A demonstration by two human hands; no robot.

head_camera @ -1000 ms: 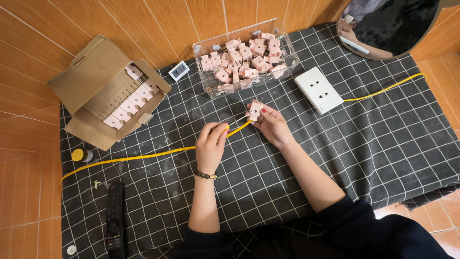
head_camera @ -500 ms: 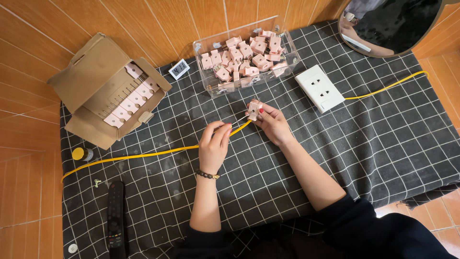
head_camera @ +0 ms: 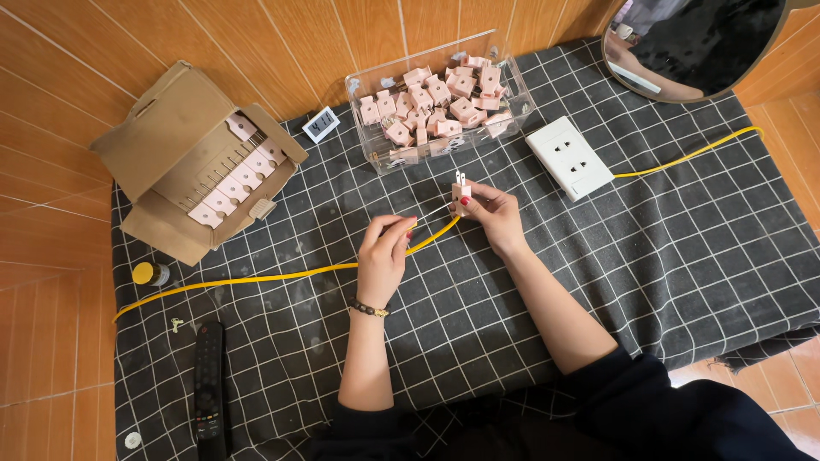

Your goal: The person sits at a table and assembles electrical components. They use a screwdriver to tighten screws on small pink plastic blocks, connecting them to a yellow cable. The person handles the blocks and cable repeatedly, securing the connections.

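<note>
Seated at a floor-level cloth, a person works a yellow cable (head_camera: 273, 276) into a small pink plug (head_camera: 461, 193), both forearms reaching forward from dark sleeves. The right hand (head_camera: 495, 213) is closed around the plug, pinching it between thumb and fingertips with its two metal prongs pointing up, just in front of the clear plastic bin (head_camera: 440, 98) of matching pink plugs. The left hand (head_camera: 384, 252), a beaded bracelet at its wrist, is closed in a pinch on the cable's end, a little nearer the person than the plug, fingers curled and knuckles up. Compared with half a second earlier, the right hand has lifted the plug and turned its prongs upright, and the two hands sit slightly farther apart, the cable end drawn out between them. The cable trails left from the plug across the black checked cloth (head_camera: 700, 248) toward the cloth's left edge. A white wall socket (head_camera: 569, 157) lies right of the bin, with a second yellow lead (head_camera: 683, 158) running from it to the right edge. An open cardboard box (head_camera: 184, 158) sits well left of the bin, a black remote (head_camera: 208, 388) near the cloth's front-left corner. Bare cloth lies open to the right of the plug.
</note>
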